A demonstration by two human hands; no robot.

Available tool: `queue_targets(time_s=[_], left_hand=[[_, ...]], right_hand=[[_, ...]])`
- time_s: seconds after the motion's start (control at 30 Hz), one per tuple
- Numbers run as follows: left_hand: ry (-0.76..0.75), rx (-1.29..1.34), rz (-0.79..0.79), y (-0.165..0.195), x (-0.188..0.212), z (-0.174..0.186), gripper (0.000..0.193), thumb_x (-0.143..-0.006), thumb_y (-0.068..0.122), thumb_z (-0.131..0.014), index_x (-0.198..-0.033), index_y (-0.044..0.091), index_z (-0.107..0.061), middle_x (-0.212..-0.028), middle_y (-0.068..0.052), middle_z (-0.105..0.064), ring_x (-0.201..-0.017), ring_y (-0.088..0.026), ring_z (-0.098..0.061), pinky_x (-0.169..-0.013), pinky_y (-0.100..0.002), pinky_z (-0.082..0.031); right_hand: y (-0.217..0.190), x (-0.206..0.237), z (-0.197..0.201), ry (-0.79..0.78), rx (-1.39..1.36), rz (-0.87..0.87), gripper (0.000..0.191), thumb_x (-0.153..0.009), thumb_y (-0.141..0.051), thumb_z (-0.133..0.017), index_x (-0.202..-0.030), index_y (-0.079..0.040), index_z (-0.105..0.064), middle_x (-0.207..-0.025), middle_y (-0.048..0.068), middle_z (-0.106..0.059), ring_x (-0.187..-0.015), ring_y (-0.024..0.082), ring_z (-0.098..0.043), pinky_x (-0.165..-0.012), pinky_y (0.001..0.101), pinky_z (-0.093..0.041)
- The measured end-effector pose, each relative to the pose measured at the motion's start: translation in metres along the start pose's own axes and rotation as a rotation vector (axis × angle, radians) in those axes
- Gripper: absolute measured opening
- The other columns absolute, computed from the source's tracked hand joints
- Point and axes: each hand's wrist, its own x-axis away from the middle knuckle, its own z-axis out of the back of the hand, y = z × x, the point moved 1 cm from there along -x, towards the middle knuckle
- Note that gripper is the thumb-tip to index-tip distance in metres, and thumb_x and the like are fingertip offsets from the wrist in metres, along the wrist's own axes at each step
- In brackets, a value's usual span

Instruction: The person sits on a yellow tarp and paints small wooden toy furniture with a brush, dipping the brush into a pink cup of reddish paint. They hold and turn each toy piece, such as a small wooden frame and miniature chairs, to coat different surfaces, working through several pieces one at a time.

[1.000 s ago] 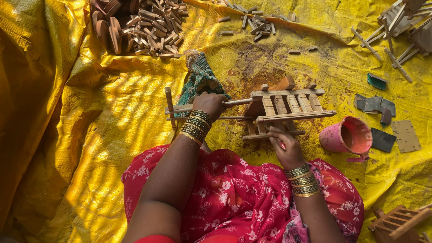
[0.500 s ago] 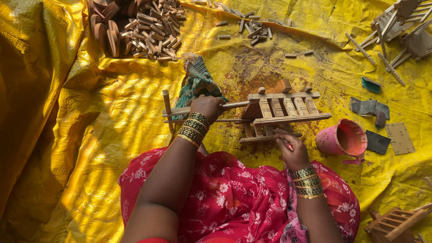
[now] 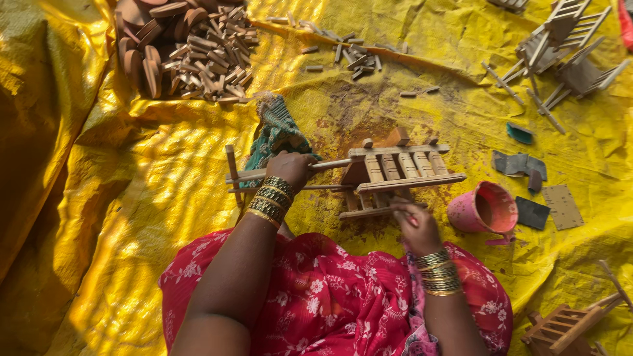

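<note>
A small slatted wooden cart point(image 3: 395, 173), pale raw timber with flat ribs across its bed, lies on its side on the crinkled, glossy yellow tarp point(image 3: 119, 198), just ahead of the person's knees in red floral cloth. The left hand point(image 3: 290, 169) is curled tight around the cart's long thin shafts, which run out to a short crossbar at the far left. The right hand point(image 3: 414, 221) pinches the lower edge of the frame, fingers drawn close together. A green knitted cloth point(image 3: 277, 128) lies bunched behind the left hand. Just right of the cart sits a stained pink plastic cup point(image 3: 484, 209). A heap of brown wooden discs and short sticks point(image 3: 181, 49) is piled well beyond.
</note>
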Motion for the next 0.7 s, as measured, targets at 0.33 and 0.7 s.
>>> queue_targets(time_s=[0.33,0.7], left_hand=[[0.029,-0.020,-0.032,0.000,0.004,0.006,0.026,-0.090,0.046,-0.072,-0.114,0.037,-0.077,-0.101,0.002,-0.077,-0.096,-0.026,-0.067,-0.084,-0.041,-0.056],[-0.009,-0.046,0.002,0.004,0.005,0.013,0.033,-0.092,0.056,-0.066,-0.117,0.038,-0.076,-0.104,0.003,-0.077,-0.100,-0.024,-0.068,-0.087,-0.040,-0.057]], right_hand=[[0.008,0.011,0.013,-0.061,0.121,0.266,0.016,-0.089,-0.011,-0.070,-0.103,-0.004,-0.077,-0.116,0.013,-0.078,-0.113,0.025,-0.073,-0.099,0.0369,-0.055],[-0.008,-0.002,-0.013,0.009,0.122,0.286,0.029,-0.097,-0.027,-0.066,-0.113,-0.003,-0.073,-0.118,0.017,-0.075,-0.108,0.028,-0.074,-0.095,0.0375,-0.057]])
